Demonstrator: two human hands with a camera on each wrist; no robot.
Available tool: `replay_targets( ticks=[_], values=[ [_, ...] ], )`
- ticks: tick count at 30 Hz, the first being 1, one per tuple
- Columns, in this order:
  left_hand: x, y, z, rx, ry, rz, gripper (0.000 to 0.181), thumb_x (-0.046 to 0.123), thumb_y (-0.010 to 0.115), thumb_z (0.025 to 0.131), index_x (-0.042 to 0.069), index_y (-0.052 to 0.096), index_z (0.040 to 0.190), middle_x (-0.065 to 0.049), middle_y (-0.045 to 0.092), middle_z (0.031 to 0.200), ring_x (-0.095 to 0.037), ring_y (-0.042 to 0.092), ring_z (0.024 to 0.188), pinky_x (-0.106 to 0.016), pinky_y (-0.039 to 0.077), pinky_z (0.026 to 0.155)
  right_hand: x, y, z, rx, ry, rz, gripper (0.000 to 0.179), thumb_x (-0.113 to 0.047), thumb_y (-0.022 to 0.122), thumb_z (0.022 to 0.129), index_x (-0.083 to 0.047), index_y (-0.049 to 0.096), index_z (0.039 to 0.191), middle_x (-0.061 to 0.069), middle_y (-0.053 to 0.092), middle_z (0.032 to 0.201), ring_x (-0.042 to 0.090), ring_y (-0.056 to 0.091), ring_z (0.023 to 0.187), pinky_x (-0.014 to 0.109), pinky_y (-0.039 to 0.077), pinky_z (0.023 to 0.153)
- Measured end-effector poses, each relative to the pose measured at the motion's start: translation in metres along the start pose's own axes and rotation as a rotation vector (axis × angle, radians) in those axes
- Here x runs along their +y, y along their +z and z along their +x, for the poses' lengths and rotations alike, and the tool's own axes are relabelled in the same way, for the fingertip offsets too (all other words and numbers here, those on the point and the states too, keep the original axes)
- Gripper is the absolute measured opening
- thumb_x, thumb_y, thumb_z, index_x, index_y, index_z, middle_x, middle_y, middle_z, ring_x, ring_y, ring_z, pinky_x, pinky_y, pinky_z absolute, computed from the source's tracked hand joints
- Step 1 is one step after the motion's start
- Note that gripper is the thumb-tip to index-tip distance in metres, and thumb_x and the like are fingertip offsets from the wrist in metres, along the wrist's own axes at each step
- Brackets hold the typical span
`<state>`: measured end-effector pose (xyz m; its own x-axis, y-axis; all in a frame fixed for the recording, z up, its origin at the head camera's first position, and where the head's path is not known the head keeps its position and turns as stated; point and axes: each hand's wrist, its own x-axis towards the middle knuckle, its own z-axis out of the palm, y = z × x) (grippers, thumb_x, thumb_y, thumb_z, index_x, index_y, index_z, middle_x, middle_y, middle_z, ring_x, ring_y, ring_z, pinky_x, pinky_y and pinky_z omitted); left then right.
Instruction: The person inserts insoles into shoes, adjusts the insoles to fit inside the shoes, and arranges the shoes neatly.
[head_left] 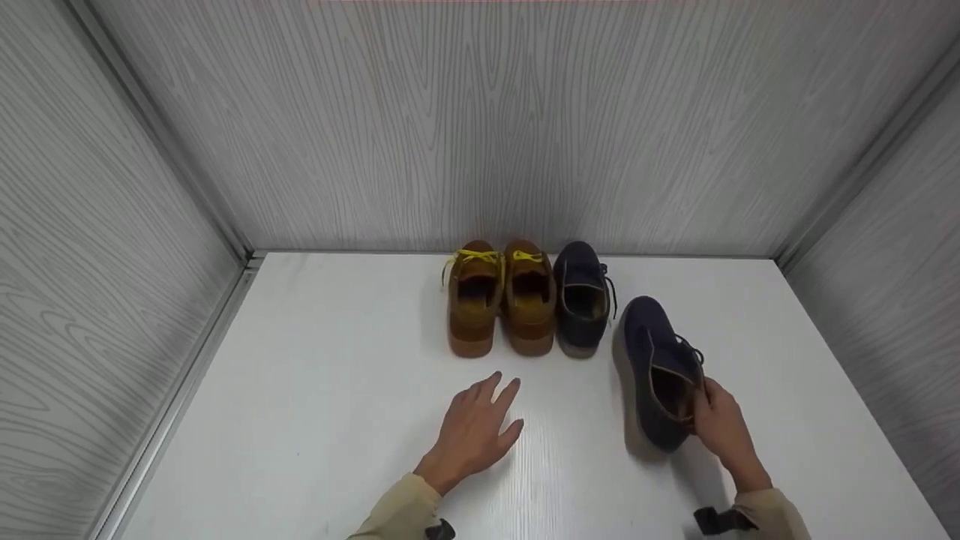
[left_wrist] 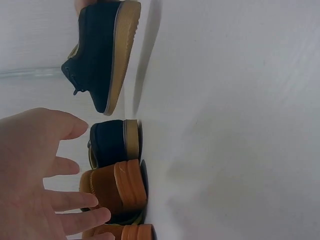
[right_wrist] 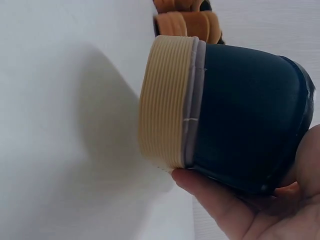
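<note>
My right hand grips a dark navy shoe by the side of its heel, thumb towards the opening. The shoe has a pale ribbed sole and dark laces, and its toe points away and slightly left. A shadow beside it in the right wrist view shows it held off the white surface. Its mate, another navy shoe, stands at the back, left of the held one. My left hand hovers with fingers spread, holding nothing, in front of two brown shoes with yellow laces.
The brown pair and the navy shoe stand side by side, toes to the back wall, heels towards me. A white tabletop lies beneath them. Grey wood-grain panels close in the left and right sides.
</note>
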<state>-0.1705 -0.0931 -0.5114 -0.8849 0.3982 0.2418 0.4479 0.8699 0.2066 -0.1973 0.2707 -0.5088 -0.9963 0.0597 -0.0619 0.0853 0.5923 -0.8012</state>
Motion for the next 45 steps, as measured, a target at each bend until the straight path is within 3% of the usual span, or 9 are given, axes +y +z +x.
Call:
replay_targets(
  ticks=[9, 16, 23, 27, 32, 37, 40, 45],
  values=[
    [0.0, 0.003, 0.001, -0.039, 0.0, 0.042, 0.05, 0.04, 0.052, 0.095, 0.014, 0.05, 0.138, -0.015, 0.046, 0.138, -0.03, 0.048, 0.122, -0.046, 0.04, 0.097, -0.002, -0.013, 0.065, -0.005, -0.008, 0.078, 0.05, -0.029, 0.026, 0.105, 0.011, 0.042, 0.132, 0.026, 0.052, 0.107, 0.019, 0.058, 0.081, 0.027, 0.053, 0.063],
    [-0.005, 0.0, -0.002, -0.028, 0.033, 0.067, 0.045, 0.038, 0.054, 0.094, 0.015, 0.055, 0.133, -0.016, 0.048, 0.136, -0.031, 0.049, 0.12, -0.046, 0.041, 0.095, -0.005, -0.009, 0.103, 0.046, 0.001, 0.05, 0.051, -0.028, 0.024, 0.104, 0.01, 0.041, 0.134, 0.029, 0.05, 0.12, 0.032, 0.055, 0.098, 0.024, 0.05, 0.063],
    [-0.009, -0.002, -0.005, -0.037, 0.053, 0.078, 0.042, 0.035, 0.055, 0.094, 0.014, 0.057, 0.13, -0.017, 0.049, 0.135, -0.032, 0.05, 0.119, -0.046, 0.041, 0.095, -0.008, 0.002, 0.127, 0.041, 0.07, 0.076, 0.048, -0.023, 0.023, 0.104, 0.008, 0.04, 0.136, 0.026, 0.051, 0.118, 0.021, 0.056, 0.087, 0.023, 0.048, 0.063],
    [-0.011, -0.004, -0.006, -0.056, 0.047, 0.069, 0.041, 0.035, 0.054, 0.095, 0.014, 0.056, 0.13, -0.016, 0.048, 0.136, -0.031, 0.049, 0.121, -0.046, 0.04, 0.096, -0.009, 0.007, 0.132, 0.033, 0.096, 0.07, 0.048, -0.023, 0.024, 0.104, 0.008, 0.04, 0.138, 0.026, 0.051, 0.12, 0.025, 0.056, 0.093, 0.025, 0.049, 0.066],
    [-0.01, -0.002, -0.005, -0.067, 0.039, 0.043, 0.042, 0.035, 0.054, 0.095, 0.014, 0.056, 0.131, -0.016, 0.047, 0.137, -0.031, 0.048, 0.122, -0.047, 0.039, 0.097, -0.009, 0.004, 0.136, -0.008, 0.091, 0.043, 0.052, -0.027, 0.027, 0.103, 0.006, 0.033, 0.143, 0.027, 0.047, 0.132, 0.032, 0.051, 0.108, 0.033, 0.048, 0.079],
    [-0.015, 0.0, -0.009, -0.08, 0.014, 0.032, 0.043, 0.036, 0.054, 0.095, 0.014, 0.056, 0.132, -0.015, 0.047, 0.138, -0.031, 0.048, 0.122, -0.047, 0.04, 0.097, 0.001, 0.009, 0.13, -0.054, 0.089, 0.179, 0.065, -0.045, 0.026, 0.102, -0.001, 0.023, 0.149, 0.025, 0.037, 0.142, 0.035, 0.045, 0.122, 0.04, 0.047, 0.09],
    [-0.018, 0.0, -0.01, -0.072, -0.008, 0.044, 0.044, 0.037, 0.054, 0.095, 0.014, 0.056, 0.132, -0.014, 0.046, 0.138, -0.03, 0.047, 0.122, -0.046, 0.04, 0.097, 0.003, 0.014, 0.117, -0.035, 0.018, 0.211, 0.071, -0.052, 0.026, 0.1, -0.002, 0.02, 0.15, 0.024, 0.031, 0.148, 0.038, 0.04, 0.128, 0.046, 0.043, 0.095],
    [-0.018, -0.004, -0.008, 0.05, -0.068, 0.071, 0.049, 0.041, 0.057, 0.091, 0.013, 0.057, 0.13, -0.015, 0.049, 0.135, -0.031, 0.047, 0.121, -0.047, 0.039, 0.097, -0.008, 0.026, 0.081, 0.061, -0.163, -0.019, 0.066, -0.05, 0.033, 0.1, -0.006, 0.029, 0.149, 0.018, 0.031, 0.15, 0.037, 0.037, 0.131, 0.05, 0.034, 0.102]
  ],
)
